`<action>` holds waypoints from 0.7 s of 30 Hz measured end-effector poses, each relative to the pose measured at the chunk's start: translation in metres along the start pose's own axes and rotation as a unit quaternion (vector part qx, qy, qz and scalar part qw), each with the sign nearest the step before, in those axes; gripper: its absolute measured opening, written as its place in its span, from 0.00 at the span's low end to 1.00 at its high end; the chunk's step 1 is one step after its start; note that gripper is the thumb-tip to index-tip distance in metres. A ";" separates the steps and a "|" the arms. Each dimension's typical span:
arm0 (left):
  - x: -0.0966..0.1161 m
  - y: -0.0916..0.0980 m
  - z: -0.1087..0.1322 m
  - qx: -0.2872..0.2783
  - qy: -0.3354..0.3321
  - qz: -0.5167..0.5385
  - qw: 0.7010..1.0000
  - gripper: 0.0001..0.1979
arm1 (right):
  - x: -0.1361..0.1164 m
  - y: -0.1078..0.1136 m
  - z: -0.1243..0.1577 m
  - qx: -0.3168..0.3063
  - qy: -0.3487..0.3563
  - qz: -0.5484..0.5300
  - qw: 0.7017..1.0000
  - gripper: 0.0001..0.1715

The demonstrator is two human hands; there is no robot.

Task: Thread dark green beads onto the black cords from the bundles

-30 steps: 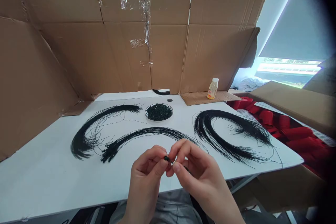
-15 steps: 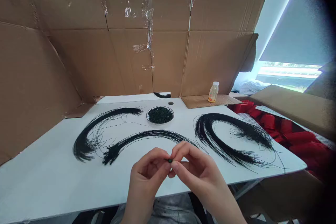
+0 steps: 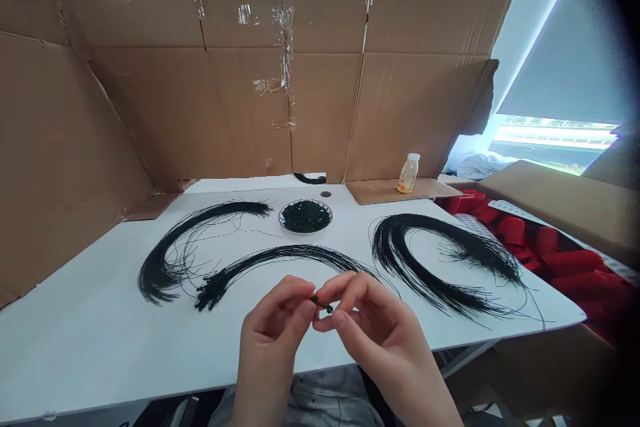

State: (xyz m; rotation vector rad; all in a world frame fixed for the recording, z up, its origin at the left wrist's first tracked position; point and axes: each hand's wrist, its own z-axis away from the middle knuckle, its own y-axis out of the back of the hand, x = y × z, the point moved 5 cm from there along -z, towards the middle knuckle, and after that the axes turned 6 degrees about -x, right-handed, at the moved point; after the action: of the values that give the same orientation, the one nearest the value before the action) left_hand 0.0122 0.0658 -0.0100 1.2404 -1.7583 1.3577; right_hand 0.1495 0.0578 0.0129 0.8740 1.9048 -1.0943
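Observation:
My left hand (image 3: 275, 323) is closed in a pinch at the end of a short, thin black cord (image 3: 321, 305). A small dark bit shows at its fingertips, too tiny to make out fully. At the cord's other end sits a dark green bead (image 3: 329, 309), with the curled fingers and thumb of my right hand (image 3: 380, 323) closed about it. Just behind both hands lies a bundle of black cords (image 3: 295, 251), its left end thick with small dark lumps. Farther back stands a patterned dish (image 3: 283, 227) full of dark green beads (image 3: 306, 215).
More black cords lie in a curved bundle (image 3: 163, 260) at left and a looped bundle (image 3: 395, 247) at right. Cardboard walls (image 3: 235, 107) enclose the white table (image 3: 100, 333). A small bottle (image 3: 409, 173) stands at back right. Beyond the table's edge lie red rolls (image 3: 570, 260) in a box.
My hands have drawn slightly apart, and a short stretch of cord with the bead now shows between them. The left hand has shifted a little to the left.

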 end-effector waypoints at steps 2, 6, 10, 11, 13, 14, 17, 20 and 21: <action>0.005 0.000 -0.001 -0.012 -0.043 -0.044 0.998 0.04 | 0.000 0.000 0.000 0.012 0.000 0.010 1.000 0.10; 0.013 -0.002 -0.002 -0.021 -0.106 -0.114 0.988 0.02 | 0.003 -0.001 -0.001 0.024 0.003 0.002 1.000 0.11; 0.014 0.000 0.000 -0.020 -0.139 -0.118 0.983 0.04 | 0.006 0.001 -0.004 0.007 0.013 -0.014 1.000 0.10; 0.013 0.001 0.000 -0.025 -0.140 -0.111 0.984 0.04 | 0.006 0.001 -0.004 -0.002 0.013 -0.014 1.000 0.10; 0.010 0.001 -0.001 -0.034 -0.131 -0.095 0.986 0.05 | 0.007 0.002 -0.004 -0.017 0.010 -0.010 1.000 0.09; 0.009 0.001 -0.002 -0.035 -0.122 -0.086 0.988 0.06 | 0.007 0.002 -0.004 -0.021 0.007 -0.008 1.000 0.09; 0.007 -0.001 -0.003 -0.040 -0.093 -0.066 0.993 0.05 | 0.007 0.003 -0.004 -0.017 0.005 -0.013 1.000 0.09; 0.008 -0.004 -0.003 -0.048 -0.085 -0.056 0.994 0.06 | 0.006 0.002 -0.003 -0.002 0.021 -0.023 1.000 0.08; 0.009 -0.005 -0.003 -0.050 -0.086 -0.055 0.994 0.07 | 0.005 0.001 -0.003 0.002 0.025 -0.024 0.999 0.08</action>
State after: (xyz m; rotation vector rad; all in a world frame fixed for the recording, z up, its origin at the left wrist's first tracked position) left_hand 0.0134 0.0655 0.0008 1.4114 -1.8197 1.1163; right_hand 0.1474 0.0617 0.0086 0.8700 1.9750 -1.1135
